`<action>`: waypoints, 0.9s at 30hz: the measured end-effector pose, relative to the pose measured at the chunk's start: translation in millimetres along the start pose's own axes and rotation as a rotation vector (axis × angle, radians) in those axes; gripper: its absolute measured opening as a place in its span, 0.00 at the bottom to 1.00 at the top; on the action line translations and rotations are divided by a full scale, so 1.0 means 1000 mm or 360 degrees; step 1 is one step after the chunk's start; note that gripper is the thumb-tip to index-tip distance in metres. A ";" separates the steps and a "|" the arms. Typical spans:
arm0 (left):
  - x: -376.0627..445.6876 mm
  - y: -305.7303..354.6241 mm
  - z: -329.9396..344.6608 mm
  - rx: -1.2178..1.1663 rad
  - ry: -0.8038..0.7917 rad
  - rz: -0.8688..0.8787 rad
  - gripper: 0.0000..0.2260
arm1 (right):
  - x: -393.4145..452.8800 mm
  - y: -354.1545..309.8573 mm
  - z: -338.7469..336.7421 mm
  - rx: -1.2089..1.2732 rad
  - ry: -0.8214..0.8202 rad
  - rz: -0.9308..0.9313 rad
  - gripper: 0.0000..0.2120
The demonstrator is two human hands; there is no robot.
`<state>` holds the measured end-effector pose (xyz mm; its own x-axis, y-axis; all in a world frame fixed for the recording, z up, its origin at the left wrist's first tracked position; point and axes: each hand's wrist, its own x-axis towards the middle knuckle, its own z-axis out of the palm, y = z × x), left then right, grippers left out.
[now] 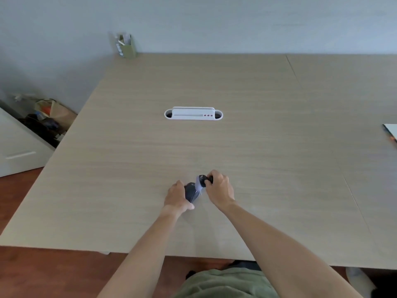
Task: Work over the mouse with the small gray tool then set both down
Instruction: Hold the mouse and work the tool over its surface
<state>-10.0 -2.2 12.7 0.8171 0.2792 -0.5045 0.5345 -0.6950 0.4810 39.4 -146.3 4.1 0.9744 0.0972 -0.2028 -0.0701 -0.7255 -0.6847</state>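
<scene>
A dark computer mouse [190,192] is held just above the wooden table [257,147], near its front middle. My left hand [177,196] grips the mouse from the left side. My right hand [220,189] is closed on a small gray tool [201,183] with a dark top end, and the tool's pale gray part touches the mouse's right side. My fingers hide part of the tool and the mouse's left edge.
A white oval cable tray [193,114] is set into the table's middle. A green holder [125,45] with papers stands at the far left corner. A flat item [392,131] pokes in at the right edge. Bags [50,117] and a white cabinet [19,151] lie left of the table.
</scene>
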 end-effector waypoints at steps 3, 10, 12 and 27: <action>0.000 0.001 -0.001 0.0011 -0.0007 -0.0007 0.32 | 0.000 -0.007 0.000 0.0208 -0.0100 -0.0040 0.04; 0.000 0.001 -0.002 0.0028 -0.0018 -0.0022 0.33 | 0.003 0.000 0.002 0.0136 -0.0201 -0.0019 0.05; 0.000 0.001 -0.002 0.0037 -0.0021 -0.0016 0.33 | 0.004 0.003 0.000 0.0060 -0.0099 0.0024 0.05; 0.002 -0.001 -0.002 0.0078 0.0005 0.0032 0.33 | 0.000 0.005 0.001 0.0200 0.0066 0.0096 0.06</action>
<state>-8.7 -0.2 12.6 0.8281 0.2671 -0.4928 0.5070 -0.7319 0.4552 38.7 -149.2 -0.3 0.9754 0.0262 -0.2191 -0.1524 -0.6380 -0.7548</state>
